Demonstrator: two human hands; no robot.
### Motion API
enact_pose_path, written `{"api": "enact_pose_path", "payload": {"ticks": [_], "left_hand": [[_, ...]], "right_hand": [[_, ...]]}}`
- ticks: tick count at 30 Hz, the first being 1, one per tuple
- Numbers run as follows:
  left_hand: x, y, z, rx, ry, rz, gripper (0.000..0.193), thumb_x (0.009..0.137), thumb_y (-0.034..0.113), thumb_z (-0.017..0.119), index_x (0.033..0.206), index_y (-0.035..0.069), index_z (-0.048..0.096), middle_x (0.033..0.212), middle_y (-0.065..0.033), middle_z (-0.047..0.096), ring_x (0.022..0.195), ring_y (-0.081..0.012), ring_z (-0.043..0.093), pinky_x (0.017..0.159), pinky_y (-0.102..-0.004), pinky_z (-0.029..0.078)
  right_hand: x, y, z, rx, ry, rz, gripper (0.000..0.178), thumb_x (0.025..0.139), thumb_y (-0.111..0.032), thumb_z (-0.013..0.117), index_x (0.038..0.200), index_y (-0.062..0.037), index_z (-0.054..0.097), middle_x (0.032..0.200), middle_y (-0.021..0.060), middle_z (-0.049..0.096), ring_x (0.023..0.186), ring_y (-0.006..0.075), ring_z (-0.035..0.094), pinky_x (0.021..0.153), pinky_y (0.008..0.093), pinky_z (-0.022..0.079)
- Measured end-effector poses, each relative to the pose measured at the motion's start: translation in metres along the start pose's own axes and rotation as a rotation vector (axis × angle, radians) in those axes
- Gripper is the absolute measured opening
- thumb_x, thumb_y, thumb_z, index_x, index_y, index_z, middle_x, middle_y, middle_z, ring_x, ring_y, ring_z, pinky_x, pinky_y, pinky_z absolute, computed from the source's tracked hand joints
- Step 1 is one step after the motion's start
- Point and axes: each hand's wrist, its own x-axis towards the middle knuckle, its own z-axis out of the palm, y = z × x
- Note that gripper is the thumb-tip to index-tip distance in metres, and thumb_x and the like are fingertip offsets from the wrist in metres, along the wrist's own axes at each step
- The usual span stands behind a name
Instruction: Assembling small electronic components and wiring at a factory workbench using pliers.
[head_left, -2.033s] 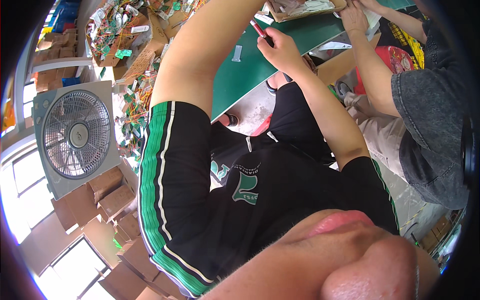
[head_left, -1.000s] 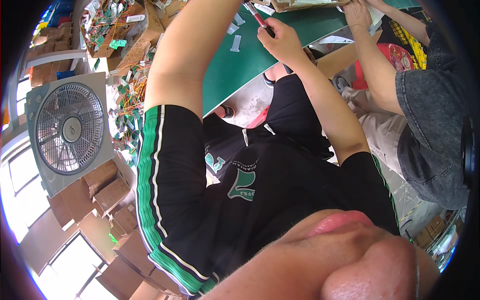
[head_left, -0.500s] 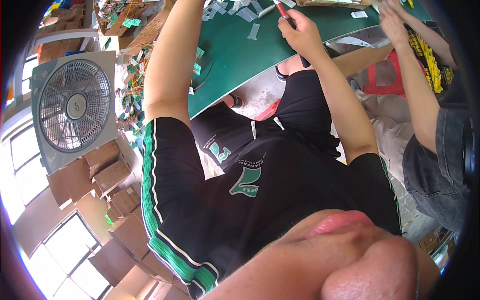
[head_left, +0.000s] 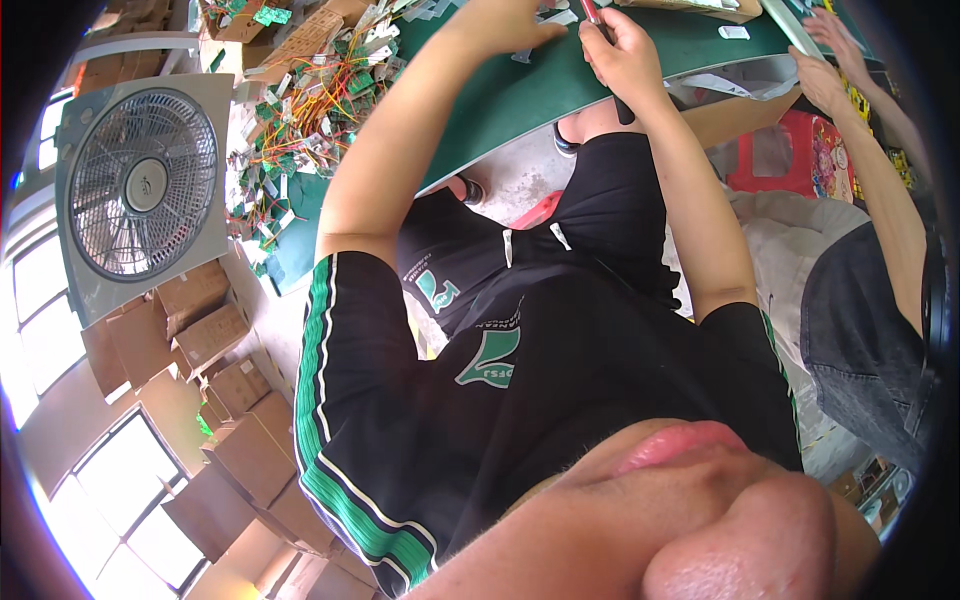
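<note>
My left hand [head_left: 505, 22] reaches over the green table at the top edge, its thumb stretched out apart. Its other fingers are mostly cut off by the frame, and I see nothing held in it. Small translucent plastic pieces [head_left: 560, 17] lie beside that thumb. My right hand [head_left: 628, 58] is closed round a slim red-and-black tool [head_left: 590, 12], whose tip runs out of the picture. The exact kind of tool does not show.
A heap of green circuit boards with coloured wires [head_left: 320, 110] covers the table's left end. A grey box fan [head_left: 145, 185] stands at left, above cardboard boxes [head_left: 250, 455]. At right, a co-worker's hands [head_left: 825, 80] hold a pale strip. A white piece [head_left: 734, 33] lies on the green table [head_left: 500, 105].
My left hand has come into view at the top, moving right toward my right hand. The right hand with the tool has shifted slightly right and up. The view has turned a little.
</note>
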Motion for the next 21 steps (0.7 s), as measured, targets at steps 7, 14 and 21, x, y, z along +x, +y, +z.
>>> {"api": "enact_pose_path", "payload": {"ticks": [7,14,21], "left_hand": [[0.016,0.035,0.008,0.081,-0.018,-0.166,0.038,0.096,0.032,0.065,0.115,0.000,0.070,0.105,-0.0208,0.073,0.093,-0.0351,0.073,0.081,-0.0436,0.058],[-0.012,0.056,-0.024,0.006,-0.131,-0.363,0.032,0.098,0.026,0.062,0.109,-0.004,0.071,0.101,-0.0200,0.075,0.086,-0.0311,0.074,0.076,-0.0403,0.061],[-0.102,-0.012,0.025,-0.064,0.318,-0.461,0.051,0.080,0.051,0.072,0.084,0.000,0.071,0.080,-0.0209,0.073,0.081,-0.0377,0.072,0.075,-0.0452,0.056]], "right_hand": [[0.005,0.018,-0.002,0.067,0.001,0.008,0.019,0.102,-0.021,0.063,0.098,-0.0031,0.061,0.071,-0.0007,0.057,0.056,0.0062,0.049,0.050,0.0256,0.039],[0.003,0.017,-0.001,0.188,-0.009,0.059,0.018,0.102,-0.021,0.064,0.096,-0.0050,0.059,0.068,-0.0019,0.057,0.051,0.0038,0.046,0.044,0.0228,0.035],[-0.008,0.002,0.001,0.193,-0.019,0.001,0.018,0.104,-0.021,0.062,0.100,-0.0041,0.061,0.070,-0.0017,0.057,0.052,0.0033,0.047,0.045,0.0219,0.036]]}}
